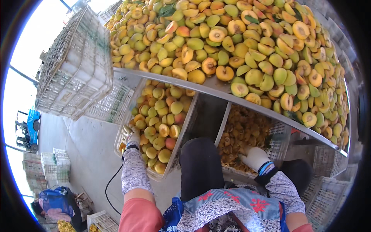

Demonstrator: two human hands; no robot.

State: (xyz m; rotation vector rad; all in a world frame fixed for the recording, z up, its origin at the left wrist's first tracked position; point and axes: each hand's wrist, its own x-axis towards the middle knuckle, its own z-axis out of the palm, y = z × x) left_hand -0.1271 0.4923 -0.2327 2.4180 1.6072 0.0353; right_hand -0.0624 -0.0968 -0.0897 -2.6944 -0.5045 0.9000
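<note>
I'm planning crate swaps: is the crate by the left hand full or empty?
Full or nearly so: fruit hides the whole floor of the crate.

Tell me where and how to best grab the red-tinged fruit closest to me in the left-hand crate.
I'd probably come from above and cup the upper sides of the red-tinged fruit: it looks rounded, with its top exposed, while a yellow fruit crowds the side nearest you.

Metal-edged table [212, 92] heaped with fruit halves [195, 43], fruit crate [184, 133] at the table's near left, left glove [131, 136] by that crate's left edge, scrap crate [281, 140] at the table's near middle, right glove [256, 158] on brownish scraps [241, 131], lattice crate [79, 65] left of the table.
</note>
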